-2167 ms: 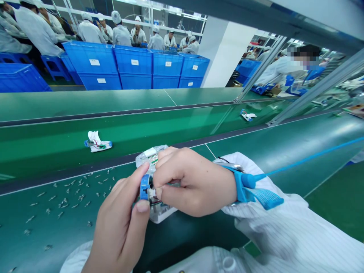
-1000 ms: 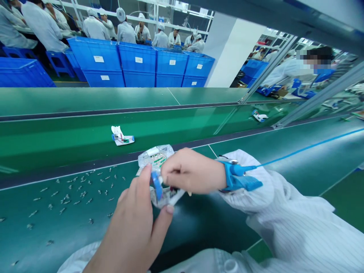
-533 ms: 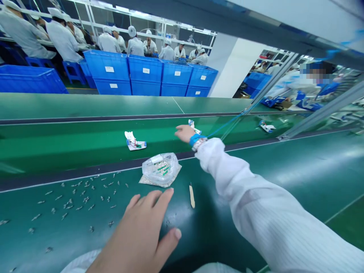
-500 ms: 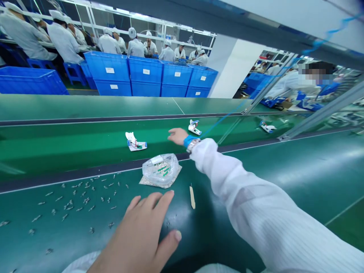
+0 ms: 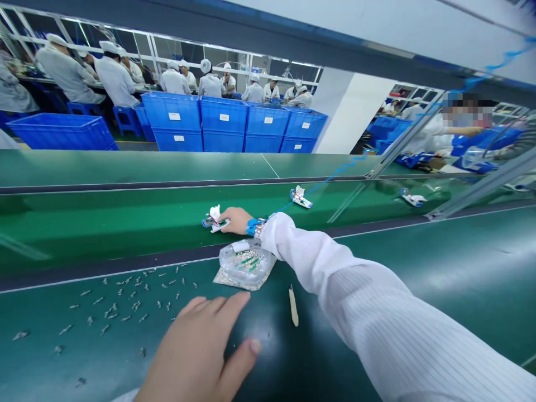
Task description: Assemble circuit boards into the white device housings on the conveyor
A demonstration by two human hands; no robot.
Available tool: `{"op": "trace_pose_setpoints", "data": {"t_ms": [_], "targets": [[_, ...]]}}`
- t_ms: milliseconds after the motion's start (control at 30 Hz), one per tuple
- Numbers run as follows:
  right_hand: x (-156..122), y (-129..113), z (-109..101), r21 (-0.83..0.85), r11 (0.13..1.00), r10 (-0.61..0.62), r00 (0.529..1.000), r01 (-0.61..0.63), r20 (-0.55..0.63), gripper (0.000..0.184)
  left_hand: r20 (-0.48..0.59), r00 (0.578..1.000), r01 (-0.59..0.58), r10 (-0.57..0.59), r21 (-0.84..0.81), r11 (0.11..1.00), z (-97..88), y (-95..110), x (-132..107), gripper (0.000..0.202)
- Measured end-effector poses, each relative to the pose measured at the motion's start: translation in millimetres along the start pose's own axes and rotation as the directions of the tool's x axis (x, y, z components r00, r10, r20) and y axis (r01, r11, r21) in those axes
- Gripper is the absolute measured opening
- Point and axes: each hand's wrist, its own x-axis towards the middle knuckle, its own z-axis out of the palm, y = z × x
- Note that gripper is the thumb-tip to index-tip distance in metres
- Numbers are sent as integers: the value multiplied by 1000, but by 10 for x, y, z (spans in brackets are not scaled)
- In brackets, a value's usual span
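Note:
My right hand (image 5: 237,220) reaches over the green conveyor belt, a blue strap at its wrist. Its fingers are closed on the near end of a white plastic assembly (image 5: 215,218) with blue ends and red wires. My left hand (image 5: 205,340) hovers over the dark green bench with fingers apart, holding nothing. Just beyond it lies a clear plastic bag (image 5: 245,263) of small pale parts and green strips. A pale-handled, thin-tipped tool (image 5: 293,307) rests right of the left hand. Many small metal pieces (image 5: 113,310) are scattered to the left.
Two similar white assemblies sit farther right on the belt, one nearer (image 5: 300,197) and one farther (image 5: 412,197). A metal post (image 5: 404,131) slants up at the right. Blue crates (image 5: 221,117) are stacked behind the belt, with several seated people in white beyond. A blue coiled cord (image 5: 341,169) runs from my wrist.
My right hand has moved left along the belt and closed on the white assembly. The view has shifted slightly. My left hand stays open over the bench.

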Motion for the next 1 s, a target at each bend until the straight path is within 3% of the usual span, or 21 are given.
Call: {"op": "trace_pose_setpoints", "data": {"t_ms": [67,100,200,267,333,400,433,500,600,733,800,900,1000], "targets": [[-203,-36,-128,21,999,-49,997,50,-57,35,-134,982,128,-134,-51,990,-39,-43,7,44],[-328,-67,-197,29,996,-76,993,79,-87,35,-222,950,201,-220,-105,974,-53,-67,19,43],[-780,-193,-380,33,987,-153,974,160,-167,34,-417,780,339,-467,-346,875,-67,-158,97,45],[-1094,-299,-462,-7,965,-255,937,261,-239,29,-402,717,331,-570,-523,785,-49,-227,171,49],[-1362,-415,-515,-142,885,-464,825,442,-322,22,-295,737,277,-608,-689,670,-16,-275,241,53],[-1550,-533,-555,-309,779,-625,708,545,-328,20,-192,808,189,-558,-812,552,18,-280,288,52],[-1614,-589,-575,-373,747,-659,686,550,-308,20,-155,840,154,-520,-851,502,32,-265,301,48],[-1695,-684,-615,-459,721,-667,699,520,-256,20,-116,878,107,-464,-898,426,46,-213,307,39],[-1756,-770,-670,-509,711,-649,731,485,-210,21,-55,894,90,-445,-950,299,39,-127,297,36],[-1808,-777,-722,-441,764,-612,747,472,-260,19,45,913,102,-407,-987,121,28,-64,300,41],[-1816,-745,-749,-311,828,-547,791,466,-272,19,-6,895,34,-447,-996,81,42,-45,311,40],[-1796,-682,-784,57,920,-370,909,387,-193,22,-148,844,-111,-516,-989,102,87,-22,325,41],[-1758,-668,-769,447,865,-219,973,229,-75,33,-217,844,-139,-490,-972,190,132,-6,314,42]]}}
